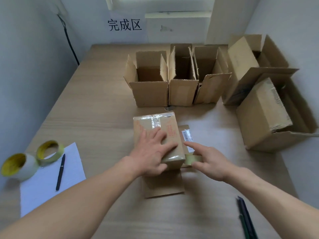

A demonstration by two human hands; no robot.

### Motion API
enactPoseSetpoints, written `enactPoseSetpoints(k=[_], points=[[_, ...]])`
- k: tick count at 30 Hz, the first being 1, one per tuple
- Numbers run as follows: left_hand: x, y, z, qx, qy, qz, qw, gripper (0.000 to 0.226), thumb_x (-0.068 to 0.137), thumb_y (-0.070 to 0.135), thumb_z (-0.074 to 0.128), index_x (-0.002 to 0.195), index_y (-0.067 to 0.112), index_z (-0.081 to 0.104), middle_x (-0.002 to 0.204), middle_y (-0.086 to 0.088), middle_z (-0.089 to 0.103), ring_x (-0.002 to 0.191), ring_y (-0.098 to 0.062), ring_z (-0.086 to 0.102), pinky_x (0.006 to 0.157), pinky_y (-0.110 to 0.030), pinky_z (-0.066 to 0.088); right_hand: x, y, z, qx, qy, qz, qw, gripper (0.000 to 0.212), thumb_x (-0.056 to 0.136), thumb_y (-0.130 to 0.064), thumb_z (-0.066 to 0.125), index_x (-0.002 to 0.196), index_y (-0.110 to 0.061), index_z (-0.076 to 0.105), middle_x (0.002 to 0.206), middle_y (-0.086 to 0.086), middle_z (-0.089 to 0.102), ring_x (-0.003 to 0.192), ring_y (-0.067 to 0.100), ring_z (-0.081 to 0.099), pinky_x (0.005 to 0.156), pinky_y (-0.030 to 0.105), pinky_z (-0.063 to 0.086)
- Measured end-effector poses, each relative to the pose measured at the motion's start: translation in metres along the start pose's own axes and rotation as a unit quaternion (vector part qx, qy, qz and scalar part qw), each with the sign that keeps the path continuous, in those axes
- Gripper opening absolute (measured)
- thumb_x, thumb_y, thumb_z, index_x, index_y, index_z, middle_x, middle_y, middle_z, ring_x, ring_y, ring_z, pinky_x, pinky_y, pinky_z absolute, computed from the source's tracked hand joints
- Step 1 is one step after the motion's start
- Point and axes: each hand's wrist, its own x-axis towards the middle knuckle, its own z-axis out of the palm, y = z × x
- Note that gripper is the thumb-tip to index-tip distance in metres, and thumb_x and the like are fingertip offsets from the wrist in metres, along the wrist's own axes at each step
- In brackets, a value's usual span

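1. The wooden table (pixel 96 107) fills the view.
2. Two big cartons (pixel 262 116) stand at 2 to 3 o'clock from the middle, both with open flaps.
3. Three open cartons (pixel 150 94) stand in a row at 12 o'clock, side by side.
4. The taped box (pixel 170 128) sits at the centre on a flat cardboard piece (pixel 164 185).
5. A white sheet (pixel 43 183) lies at 8 o'clock.
6. The left hand (pixel 151 152) presses flat on the box top, fingers spread.
7. The right hand (pixel 212 161) pinches a tape roll (pixel 189 159) at the box's 4 o'clock corner, index finger stretched out.
8. Two spare tape rolls (pixel 50 152) sit at 9 o'clock.
9. A black pen (pixel 60 173) lies on the sheet; dark pens (pixel 245 216) lie at 5 o'clock.
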Motion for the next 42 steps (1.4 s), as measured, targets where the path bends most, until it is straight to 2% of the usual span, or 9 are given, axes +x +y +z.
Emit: enactPoseSetpoints(k=[4, 8, 11, 16, 20, 26, 32, 35, 42], points=[[0.022, 0.017, 0.006, -0.069, -0.026, 0.022, 0.997, 0.065, 0.08, 0.064, 0.054, 0.13, 0.026, 0.035, 0.162, 0.009, 0.01, 0.151, -0.026, -0.008, 0.11, -0.064, 0.014, -0.01, 0.002, 0.003, 0.055, 0.017, 0.017, 0.998, 0.072, 0.067, -0.034, 0.052, 0.138, -0.039, 0.052, 0.106, -0.014, 0.06, 0.1, 0.009, 0.056, 0.087, 0.014, 0.041], [0.029, 0.02, 0.006, -0.069, -0.016, 0.061, 0.996, 0.065, 0.077, 0.057, 0.046, 0.137, 0.036, 0.03, 0.143, 0.014, 0.043, 0.144, -0.025, 0.008, 0.103, -0.063, 0.02, -0.014, 0.006, 0.006, 0.064, 0.027, 0.014, 0.997, 0.058, 0.078, -0.029, 0.066, 0.135, -0.033, 0.058, 0.12, -0.012, 0.065, 0.111, 0.009, 0.058, 0.097, 0.021, 0.044], [0.026, 0.027, 0.007, -0.123, 0.023, 0.062, 0.99, 0.065, 0.071, 0.056, 0.041, 0.132, 0.035, 0.033, 0.121, 0.012, 0.059, 0.133, -0.023, 0.025, 0.098, -0.061, 0.024, -0.017, 0.004, -0.004, -0.092, 0.011, -0.032, 0.995, 0.046, 0.085, -0.037, 0.063, 0.131, -0.037, 0.058, 0.116, -0.006, 0.069, 0.106, 0.02, 0.062, 0.086, 0.029, 0.047], [0.013, 0.046, 0.008, -0.151, 0.012, 0.045, 0.987, 0.062, 0.074, 0.04, 0.056, 0.134, 0.031, 0.044, 0.104, 0.015, 0.062, 0.12, -0.015, 0.041, 0.11, -0.062, 0.01, -0.015, -0.001, -0.009, -0.287, 0.082, -0.108, 0.948, 0.022, 0.09, -0.047, 0.052, 0.1, -0.03, 0.061, 0.087, -0.003, 0.069, 0.08, 0.025, 0.061, 0.084, 0.034, 0.04], [0.022, 0.06, 0.003, -0.17, -0.036, -0.036, 0.984, 0.056, 0.075, 0.036, 0.058, 0.129, 0.044, 0.045, 0.088, 0.012, 0.052, 0.117, -0.014, 0.041, 0.116, -0.06, 0.001, -0.012, 0.009, 0.006, -0.321, 0.187, -0.135, 0.919, 0.021, 0.071, -0.045, 0.075, 0.074, -0.028, 0.063, 0.063, -0.006, 0.06, 0.063, 0.022, 0.059, 0.064, 0.033, 0.037], [0.035, 0.068, 0.0, -0.22, -0.035, -0.125, 0.967, 0.027, 0.081, 0.03, 0.062, 0.103, 0.043, 0.069, 0.092, 0.009, 0.054, 0.121, -0.014, 0.039, 0.117, -0.058, -0.004, -0.029, 0.006, 0.019, -0.206, 0.321, -0.163, 0.91, 0.032, 0.071, -0.039, 0.08, 0.087, -0.015, 0.067, 0.103, 0.006, 0.065, 0.093, 0.032, 0.059, 0.074, 0.041, 0.053], [0.041, 0.068, -0.005, -0.274, -0.024, -0.167, 0.947, 0.015, 0.076, 0.022, 0.075, 0.087, 0.031, 0.074, 0.077, 0.015, 0.063, 0.105, -0.013, 0.055, 0.118, -0.049, -0.003, -0.122, 0.053, 0.057, -0.064, 0.416, 0.164, 0.892, 0.067, 0.078, -0.037, 0.075, 0.136, -0.014, 0.051, 0.135, 0.01, 0.048, 0.12, 0.032, 0.048, 0.097, 0.044, 0.043], [0.041, 0.07, -0.009, -0.299, -0.032, -0.18, 0.937, 0.015, 0.074, 0.021, 0.079, 0.082, 0.03, 0.072, 0.077, 0.014, 0.065, 0.103, -0.013, 0.059, 0.118, -0.047, -0.005, -0.16, 0.076, 0.094, -0.044, 0.276, 0.367, 0.887, 0.066, 0.085, -0.043, 0.068, 0.141, -0.018, 0.043, 0.129, 0.01, 0.05, 0.119, 0.033, 0.047, 0.093, 0.043, 0.044], [0.044, 0.067, -0.019, -0.298, -0.067, -0.179, 0.935, 0.024, 0.067, 0.028, 0.086, 0.067, 0.037, 0.064, 0.068, 0.023, 0.062, 0.093, -0.008, 0.057, 0.114, -0.047, 0.021, -0.171, 0.052, 0.116, 0.178, 0.264, 0.374, 0.871, 0.021, 0.08, -0.02, 0.076, 0.099, -0.027, 0.067, 0.089, 0.001, 0.066, 0.083, 0.025, 0.062, 0.072, 0.036, 0.046]])
